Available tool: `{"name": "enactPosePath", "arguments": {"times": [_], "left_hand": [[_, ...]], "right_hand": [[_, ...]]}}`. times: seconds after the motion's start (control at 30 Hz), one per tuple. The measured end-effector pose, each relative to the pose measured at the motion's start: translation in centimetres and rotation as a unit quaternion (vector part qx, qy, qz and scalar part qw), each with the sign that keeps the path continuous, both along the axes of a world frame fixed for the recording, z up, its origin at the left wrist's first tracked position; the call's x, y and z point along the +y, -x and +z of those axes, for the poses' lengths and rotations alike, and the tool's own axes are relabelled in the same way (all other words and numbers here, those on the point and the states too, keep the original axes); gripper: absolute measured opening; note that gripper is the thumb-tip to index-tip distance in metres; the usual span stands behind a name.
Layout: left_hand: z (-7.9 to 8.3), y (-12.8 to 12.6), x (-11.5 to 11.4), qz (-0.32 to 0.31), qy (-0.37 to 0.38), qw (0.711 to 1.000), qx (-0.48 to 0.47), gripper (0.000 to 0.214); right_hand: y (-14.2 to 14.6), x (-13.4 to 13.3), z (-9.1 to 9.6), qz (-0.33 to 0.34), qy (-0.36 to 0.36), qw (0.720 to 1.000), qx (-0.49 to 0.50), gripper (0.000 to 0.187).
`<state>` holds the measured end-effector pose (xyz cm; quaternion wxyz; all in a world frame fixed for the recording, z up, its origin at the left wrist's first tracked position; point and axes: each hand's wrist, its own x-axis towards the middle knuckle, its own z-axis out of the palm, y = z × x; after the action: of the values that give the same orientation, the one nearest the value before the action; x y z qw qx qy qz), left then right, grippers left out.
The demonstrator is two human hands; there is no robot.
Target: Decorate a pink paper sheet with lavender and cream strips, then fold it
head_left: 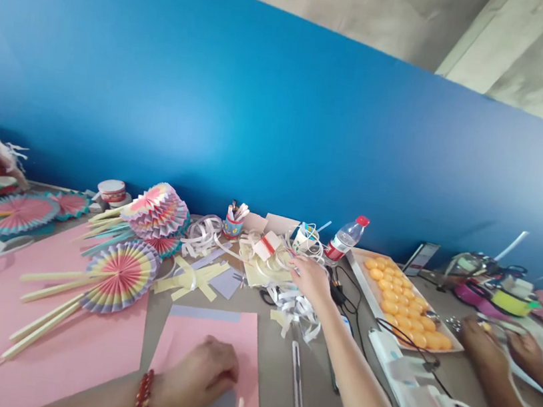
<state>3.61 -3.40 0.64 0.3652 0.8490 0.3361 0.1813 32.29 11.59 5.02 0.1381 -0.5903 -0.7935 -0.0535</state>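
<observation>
My left hand point(201, 375), with a red bead bracelet point(143, 398) at its wrist, rests on a pink paper sheet point(233, 333). Its fingers curl inward, and what they hold, if anything, is hidden. A lilac strip point(205, 313) lies along the sheet's far edge. Stretched forward, my right hand point(312, 280) reaches to a heap of curled white paper strips point(297, 308), its fingers extended and slightly blurred. Just left of those fingers is a small white box with a red band point(267, 246). A paper cup point(304, 237) stands behind them. Between my arms lies a utility knife point(297, 389).
Pleated paper fans point(122, 277) cover the left side, over large pink sheets point(115, 343). Yellow strips point(193, 278) lie crossed mid-table. At right are a bottle point(346, 239), a tray of orange balls point(358, 269), a power strip point(399, 376) with cables, and another person's hands point(484, 344).
</observation>
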Motion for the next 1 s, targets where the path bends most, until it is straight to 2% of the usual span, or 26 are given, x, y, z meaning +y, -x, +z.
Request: {"name": "enactPosePath", "arguments": {"times": [0.13, 0.23, 0.33, 0.43, 0.53, 0.6, 0.73, 1.0], "left_hand": [[1.8, 0.6, 0.8, -0.012, 0.043, 0.998, -0.042, 0.011], [2.9, 0.5, 2.9, 0.005, 0.046, 0.996, -0.072, 0.011], [3.5, -0.2, 6.9, 0.048, 0.024, 0.992, -0.112, 0.010], [3.6, -1.9, 12.0, 0.109, -0.027, 0.980, -0.165, 0.012], [3.6, -4.2, 16.4, 0.132, -0.053, 0.972, -0.188, 0.016], [3.6, -5.7, 18.1, 0.127, -0.063, 0.970, -0.197, 0.015], [3.7, -7.3, 18.5, 0.120, -0.070, 0.968, -0.210, 0.009], [3.3, -6.5, 18.0, 0.139, -0.034, 0.963, -0.228, 0.005]], "right_hand": [[0.0, 2.1, -1.1, -0.007, 0.010, 0.999, -0.048, 0.011], [-0.1, 2.5, -1.2, 0.006, 0.009, 0.998, -0.064, 0.014], [-0.3, 2.1, -0.5, 0.028, -0.006, 0.998, -0.062, 0.016], [-0.4, 1.1, 0.4, 0.055, -0.028, 0.997, -0.045, 0.018], [0.0, -0.3, 1.2, 0.089, -0.049, 0.995, -0.020, 0.020], [0.5, -1.3, 1.6, 0.104, -0.062, 0.993, -0.005, 0.019], [1.1, -2.5, 1.9, 0.115, -0.076, 0.990, 0.018, 0.014], [2.0, -2.5, 2.0, 0.126, -0.094, 0.985, 0.071, 0.015]]}}
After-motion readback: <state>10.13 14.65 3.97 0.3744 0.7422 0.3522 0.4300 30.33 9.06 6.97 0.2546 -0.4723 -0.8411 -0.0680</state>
